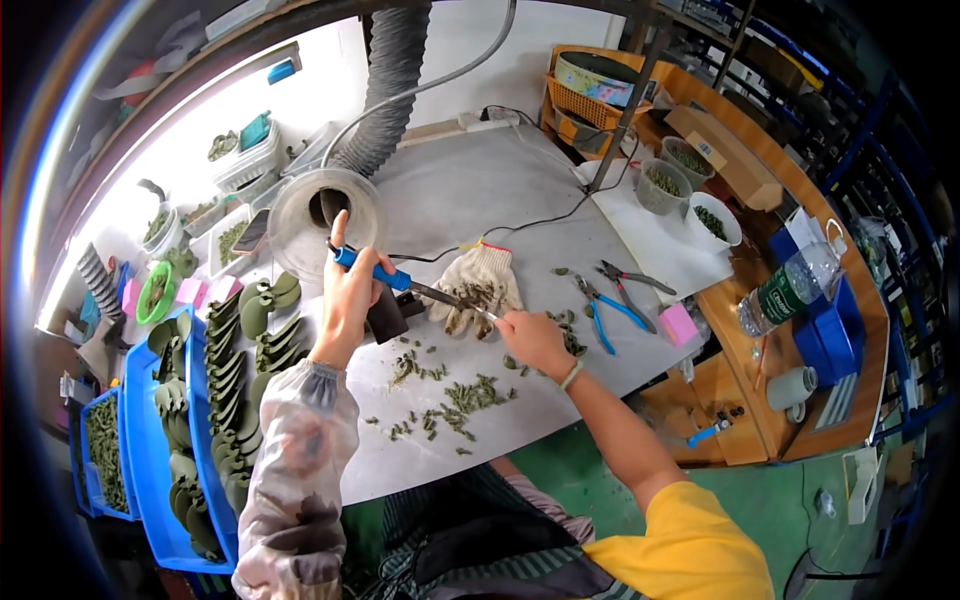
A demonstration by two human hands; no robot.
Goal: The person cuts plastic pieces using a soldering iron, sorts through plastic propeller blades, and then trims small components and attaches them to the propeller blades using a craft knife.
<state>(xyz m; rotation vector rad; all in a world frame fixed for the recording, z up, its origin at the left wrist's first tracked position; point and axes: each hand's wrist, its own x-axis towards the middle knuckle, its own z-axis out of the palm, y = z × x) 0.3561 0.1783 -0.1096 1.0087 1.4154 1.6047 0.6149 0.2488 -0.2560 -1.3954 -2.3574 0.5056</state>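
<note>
My left hand [352,290], index finger raised, grips the blue handle [397,276] of a soldering-iron-like tool with a cord, its metal shaft angled down rightward. My right hand [535,340] pinches a thin silver piece [488,314] by the shaft's end; whether it is separate, I cannot tell. Both are over a soiled white knit glove [473,265]. A dark block [388,318] sits below the tool. Small green pieces [465,398] lie scattered on the grey table [490,180]. Blue-handled pliers [605,305] and dark-handled cutters [645,283] lie right of the glove.
Blue trays [150,480] and rows of green curved parts [225,390] fill the left. A clear container [293,230] stands under a grey hose [390,60]. At right are tubs [665,190], a pink block [678,323], a plastic bottle [775,300] and a wooden shelf [745,410].
</note>
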